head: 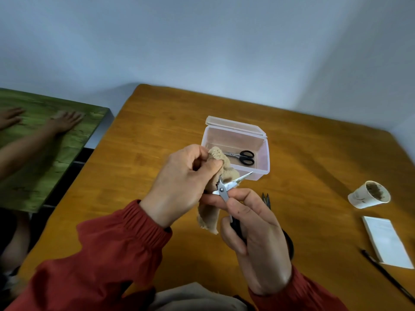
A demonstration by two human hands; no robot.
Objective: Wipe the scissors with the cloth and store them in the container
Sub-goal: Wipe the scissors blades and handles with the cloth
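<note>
Scissors (pixel 224 190): a small pair, held above the table (pixel 157 131) just in front of the container (pixel 265 153); silver blades spread in a V, round pivot screw showing; the longer blade points up and right toward the container's near rim and we see brownish smears near its tip; the black handle is mostly buried in the right hand (pixel 258 232)
Right hand: fingers curled round the black handle; thumb and forefinger pinch the metal just below the pivot
Left hand (pixel 179 182): thumb and fingers pressed together on the cloth (pixel 224 162), beside the other blade
Cloth: beige, fuzzy, bunched at the blades; a tail hangs down between the hands
Container: clear plastic box on the table; hinged lid open at the far side
Second pair (pixel 243 156): black handles, blades closed; lying flat inside the container
Third pair (pixel 266 198): only dark tips show on the table past the right hand
Right side of table: paper cup (pixel 368 195) on its side, brown inside; white notepad (pixel 386 241); black pen (pixel 386 274)
</note>
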